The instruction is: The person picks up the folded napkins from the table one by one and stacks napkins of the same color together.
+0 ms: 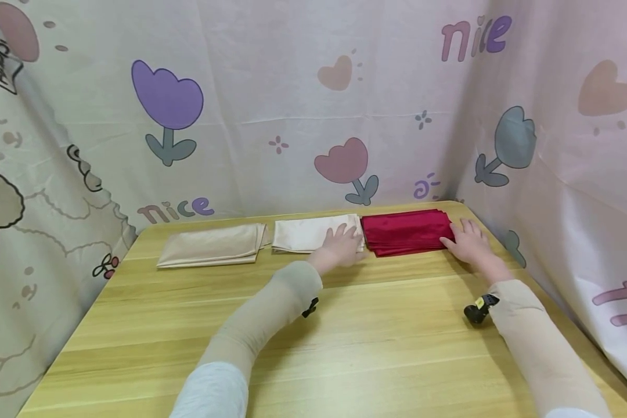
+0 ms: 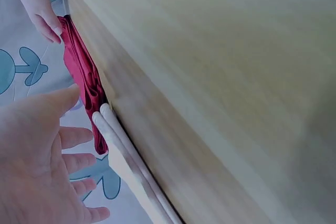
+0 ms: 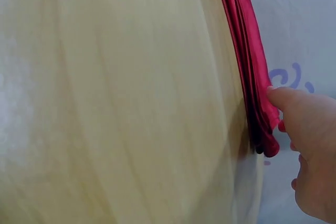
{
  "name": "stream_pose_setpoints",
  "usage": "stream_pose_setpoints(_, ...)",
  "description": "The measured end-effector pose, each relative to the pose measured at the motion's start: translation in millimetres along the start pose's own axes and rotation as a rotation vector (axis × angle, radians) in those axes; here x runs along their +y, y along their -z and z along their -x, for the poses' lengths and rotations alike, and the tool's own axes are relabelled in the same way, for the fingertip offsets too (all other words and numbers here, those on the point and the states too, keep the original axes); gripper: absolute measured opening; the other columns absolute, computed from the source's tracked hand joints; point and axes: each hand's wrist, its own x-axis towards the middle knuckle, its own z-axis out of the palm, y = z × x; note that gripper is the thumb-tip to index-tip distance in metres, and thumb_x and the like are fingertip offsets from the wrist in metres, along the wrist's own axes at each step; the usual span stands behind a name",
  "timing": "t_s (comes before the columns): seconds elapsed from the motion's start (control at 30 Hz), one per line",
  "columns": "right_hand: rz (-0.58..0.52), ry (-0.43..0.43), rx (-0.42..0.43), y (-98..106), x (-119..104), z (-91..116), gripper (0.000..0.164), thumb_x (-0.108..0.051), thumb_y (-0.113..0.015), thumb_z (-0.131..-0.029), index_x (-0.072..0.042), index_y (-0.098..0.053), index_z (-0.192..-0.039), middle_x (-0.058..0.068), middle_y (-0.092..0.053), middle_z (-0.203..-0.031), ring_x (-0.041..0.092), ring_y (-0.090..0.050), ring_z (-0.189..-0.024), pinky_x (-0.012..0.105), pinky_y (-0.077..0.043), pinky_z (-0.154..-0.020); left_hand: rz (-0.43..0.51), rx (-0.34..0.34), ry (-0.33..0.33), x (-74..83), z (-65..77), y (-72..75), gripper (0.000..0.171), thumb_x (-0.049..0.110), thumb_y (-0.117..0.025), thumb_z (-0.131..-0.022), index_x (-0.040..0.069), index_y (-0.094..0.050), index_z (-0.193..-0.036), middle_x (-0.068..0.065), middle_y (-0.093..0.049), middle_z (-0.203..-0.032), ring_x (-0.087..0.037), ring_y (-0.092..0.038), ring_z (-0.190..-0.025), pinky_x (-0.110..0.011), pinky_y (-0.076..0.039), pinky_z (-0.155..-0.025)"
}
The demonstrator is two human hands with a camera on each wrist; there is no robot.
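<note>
Three folded cloths lie in a row along the table's back edge: a beige cloth (image 1: pixel 211 244) at left, a white cloth (image 1: pixel 303 232) in the middle and a red cloth (image 1: pixel 407 231) at right. My left hand (image 1: pixel 341 248) hovers at the white cloth's right part, fingers spread and holding nothing; in the left wrist view its thumb overlaps the red cloth (image 2: pixel 81 69). At the red cloth's right end is my right hand (image 1: pixel 469 242), its thumb touching the folded edge in the right wrist view and its fingers extended beside the cloth.
The wooden table (image 1: pixel 355 342) extends toward me from the cloths. A patterned curtain (image 1: pixel 266 104) with tulips and hearts hangs behind it and along both sides. A small black camera (image 1: pixel 478 312) is strapped at my right wrist.
</note>
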Motion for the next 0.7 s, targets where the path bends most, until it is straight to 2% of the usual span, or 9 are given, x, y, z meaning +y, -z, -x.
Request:
stream_pose_setpoints(0.4,0.021,0.04,-0.001,17,-19,4,0.069,-0.04,-0.045,-0.101,0.006,-0.027,-0.148,0.038,-0.013,-0.152,0.055,-0.005,-0.142,0.074,-0.007,-0.11,-0.049,0.012,-0.002,-13.7,28.4,10.4,0.064,0.059,-0.037,-0.098,0.027,-0.03,-0.154,-0.002,-0.018,-0.164,-0.029,-0.008,-0.153,-0.057,-0.011,-0.12)
stream_pose_setpoints(0.7,0.054,0.122,0.033,32,-36,8,0.067,-0.04,-0.045,-0.101,0.006,-0.031,-0.147,0.035,-0.017,-0.153,0.052,-0.006,-0.143,0.071,-0.006,-0.112,-0.048,0.029,-0.005,-24.3,49.7,21.6,0.067,0.062,-0.033,-0.098,0.027,-0.027,-0.155,-0.003,-0.015,-0.165,-0.029,-0.006,-0.153,-0.058,-0.01,-0.12)
